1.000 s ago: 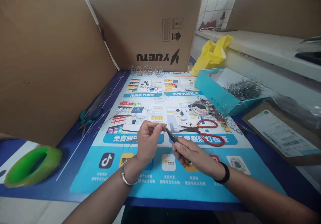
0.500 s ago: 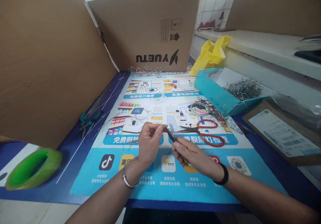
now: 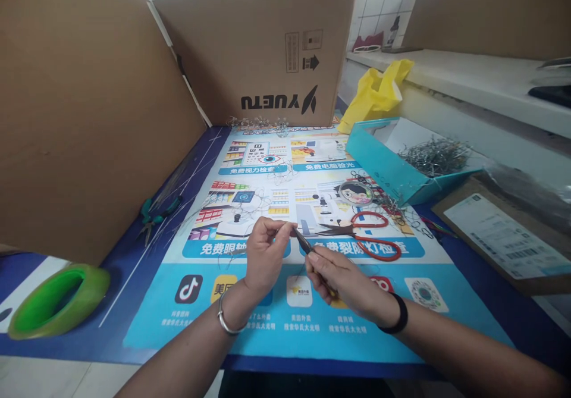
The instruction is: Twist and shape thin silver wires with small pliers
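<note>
My right hand is closed around a pair of dark needle-nose pliers, whose tips point up and left. Those tips meet the pinched thumb and forefinger of my left hand. Between these fingers is a thin wire, mostly hidden by the hand. Just right of the pliers lie red-handled scissors with their blades slightly apart. Loose thin wires are scattered over the printed poster beyond my left hand.
A blue box at right holds a heap of wire pieces. Beside it are a small round dish and a labelled parcel. Teal-handled pliers and a tape roll lie left. Cardboard panels wall the back and left.
The plier tips have shifted very slightly left against my left fingertips. Both hands otherwise keep nearly the same place and grip.
</note>
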{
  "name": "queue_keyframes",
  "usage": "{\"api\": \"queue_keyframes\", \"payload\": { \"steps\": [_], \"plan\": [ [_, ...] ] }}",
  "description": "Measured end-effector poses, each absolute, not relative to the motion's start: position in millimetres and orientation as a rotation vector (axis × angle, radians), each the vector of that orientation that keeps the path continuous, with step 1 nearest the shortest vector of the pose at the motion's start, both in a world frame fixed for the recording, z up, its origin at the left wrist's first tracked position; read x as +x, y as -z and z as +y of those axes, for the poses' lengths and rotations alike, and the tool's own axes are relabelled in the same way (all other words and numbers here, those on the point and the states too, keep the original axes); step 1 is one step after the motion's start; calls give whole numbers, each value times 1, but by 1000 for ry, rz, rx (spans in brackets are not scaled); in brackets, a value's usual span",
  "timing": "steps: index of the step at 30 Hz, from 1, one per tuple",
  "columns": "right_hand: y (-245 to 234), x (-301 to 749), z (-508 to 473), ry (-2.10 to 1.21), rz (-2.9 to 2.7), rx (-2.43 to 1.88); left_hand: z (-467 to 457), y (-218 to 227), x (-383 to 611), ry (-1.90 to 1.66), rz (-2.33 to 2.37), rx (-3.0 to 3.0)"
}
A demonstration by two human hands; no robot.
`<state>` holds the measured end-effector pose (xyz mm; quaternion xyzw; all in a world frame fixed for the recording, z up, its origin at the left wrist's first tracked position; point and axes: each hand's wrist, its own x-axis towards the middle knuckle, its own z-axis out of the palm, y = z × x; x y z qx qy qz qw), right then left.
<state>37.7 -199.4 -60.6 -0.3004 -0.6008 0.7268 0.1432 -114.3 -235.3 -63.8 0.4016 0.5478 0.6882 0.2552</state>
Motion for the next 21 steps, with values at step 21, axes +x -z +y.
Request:
{"api": "queue_keyframes", "payload": {
  "steps": [21],
  "plan": [
    [61, 38, -208, -1976, -1848, -802, -235, 58, -114, -1887, 1241, 934]
  ]
}}
